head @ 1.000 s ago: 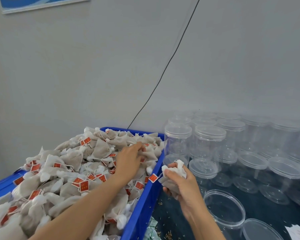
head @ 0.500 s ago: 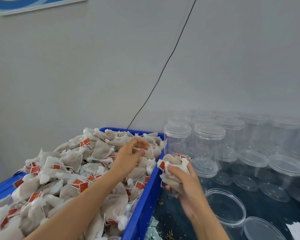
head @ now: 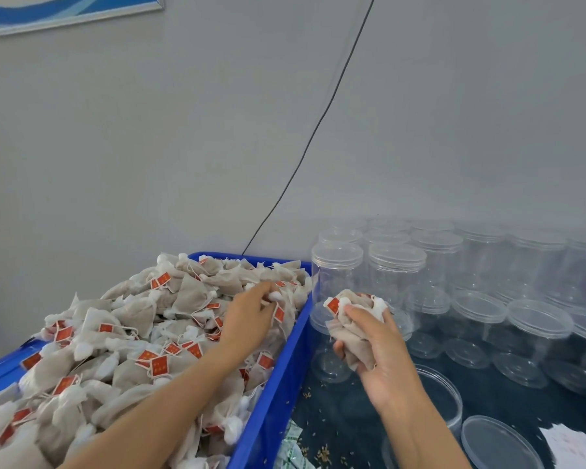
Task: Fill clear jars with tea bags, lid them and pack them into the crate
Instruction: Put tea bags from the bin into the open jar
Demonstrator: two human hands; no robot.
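A grey wall (head: pixel 420 113) fills the upper half of the view, with a thin black cable (head: pixel 318 123) running down it at a slant to just behind the bin and the corner of a blue and white picture (head: pixel 71 11) at the top left. Below, a blue bin (head: pixel 271 384) takes up the lower left, heaped above its rim with tea bags (head: pixel 122 333), each a brownish pouch with a white knot and a small red tag. To the right of the bin, on a dark table (head: pixel 345 424) sprinkled with loose grains, stand many clear jars (head: pixel 396 265) with lids on, in rows back to the wall; some nearer ones are shorter or stacked. An open jar (head: pixel 444 390) stands just behind the right wrist, and a loose lid (head: pixel 498 445) lies beside it at the bottom right. The left hand (head: pixel 247 323) reaches into the heap near the bin's far right corner, its fingertips pinching a white knot of one bag in the pile. The right hand (head: pixel 379 353) is raised over the table beside the bin's right wall, fingers curled round a bunch (head: pixel 349 319) of several bags, one red tag sticking out at the upper left. A white paper (head: pixel 579 448) lies at the bottom right edge, and a green printed packet (head: pixel 291 448) lies against the bin's base.
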